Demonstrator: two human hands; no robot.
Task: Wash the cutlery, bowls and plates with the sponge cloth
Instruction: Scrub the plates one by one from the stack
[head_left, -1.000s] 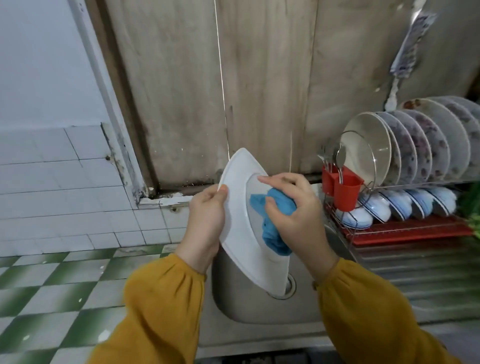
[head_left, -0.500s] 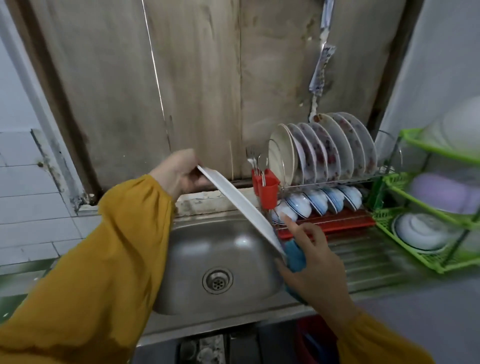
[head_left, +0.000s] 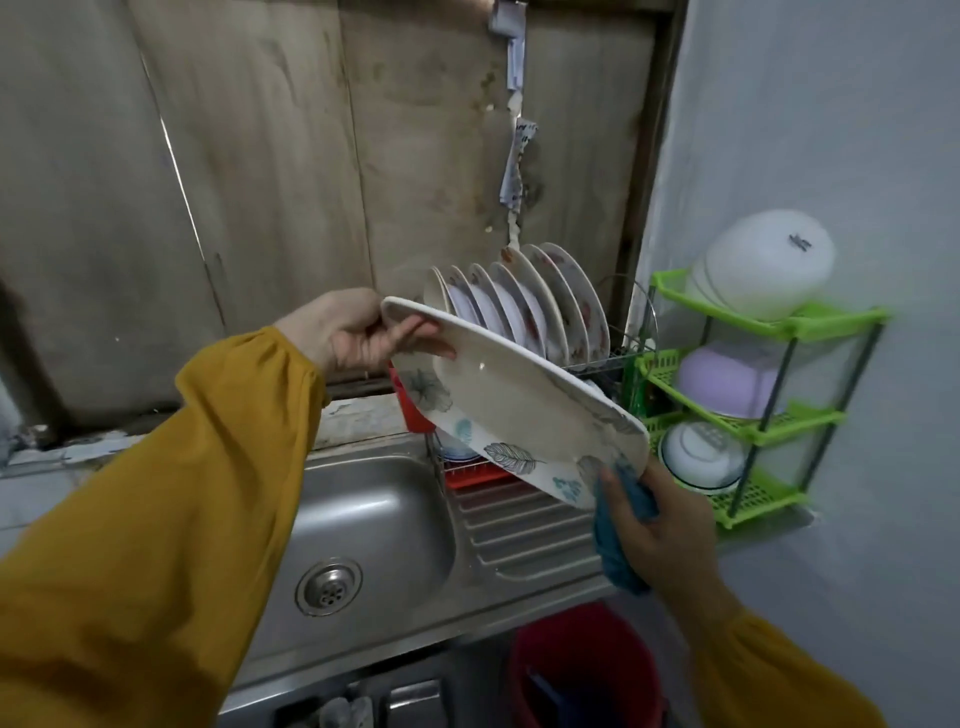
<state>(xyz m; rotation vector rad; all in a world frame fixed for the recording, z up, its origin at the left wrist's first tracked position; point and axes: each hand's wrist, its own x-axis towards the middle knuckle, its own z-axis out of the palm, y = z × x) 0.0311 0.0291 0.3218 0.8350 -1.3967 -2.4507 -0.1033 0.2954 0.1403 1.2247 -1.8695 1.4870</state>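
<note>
Standing at steel sink (head_left: 374, 525), stained board wall (head_left: 260, 182), left grip (head_left: 353, 332) pinching rim of plate (head_left: 519, 405), right grip (head_left: 660, 525) clutching sponge cloth (head_left: 613, 551)

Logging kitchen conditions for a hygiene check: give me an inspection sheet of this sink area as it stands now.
Surface: steel sink with ribbed drainboard.
Job's things: patterned plate held tilted over the drainboard; blue sponge cloth at its lower edge; more plates upright in the dish rack.
Clutter: red bucket below the counter.
Hands: left hand grips the plate's upper rim; right hand holds the sponge cloth.
Cables: nothing seen.
Surroundings: green shelf of bowls at right; stained wood panel behind.
</note>
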